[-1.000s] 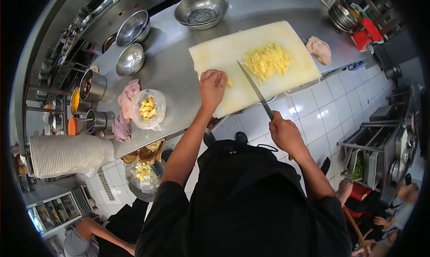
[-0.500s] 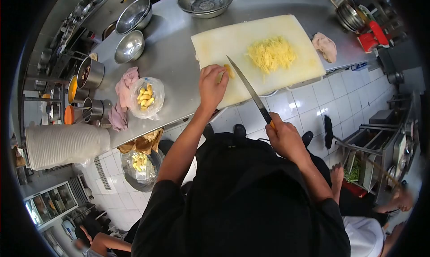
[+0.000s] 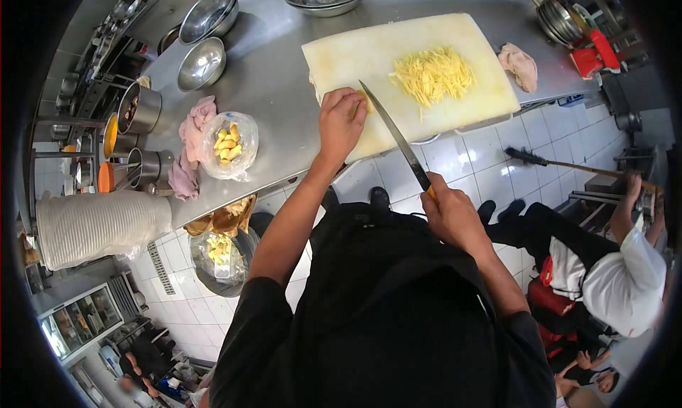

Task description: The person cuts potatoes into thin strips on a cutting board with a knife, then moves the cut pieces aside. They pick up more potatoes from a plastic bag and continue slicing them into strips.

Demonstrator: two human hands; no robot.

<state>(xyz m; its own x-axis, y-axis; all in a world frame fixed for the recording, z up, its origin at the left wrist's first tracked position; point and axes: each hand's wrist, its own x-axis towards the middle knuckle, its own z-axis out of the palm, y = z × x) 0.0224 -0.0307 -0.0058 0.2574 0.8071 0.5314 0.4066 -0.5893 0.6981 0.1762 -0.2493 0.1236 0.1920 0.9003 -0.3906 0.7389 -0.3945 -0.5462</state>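
My left hand is curled with its fingertips pressed on a small yellow piece of what looks like ginger, at the left part of the white cutting board. In my right hand is the handle of a long kitchen knife. Its blade slants up and left across the board's near edge, with the tip close to my left fingers. A heap of fine yellow shreds lies on the board's right half. Left of the board, a bowl lined with clear plastic holds several peeled yellow pieces.
Metal bowls stand on the steel counter. Pink cloths lie left, another cloth right. Stacked plastic containers sit at the left end. A bin is on the floor. A person in white holds a broom at right.
The knife and both hands stay almost in place, my left fingers slightly more over the yellow piece. At right, the person with the broom has come further into view, and the broom has swung.
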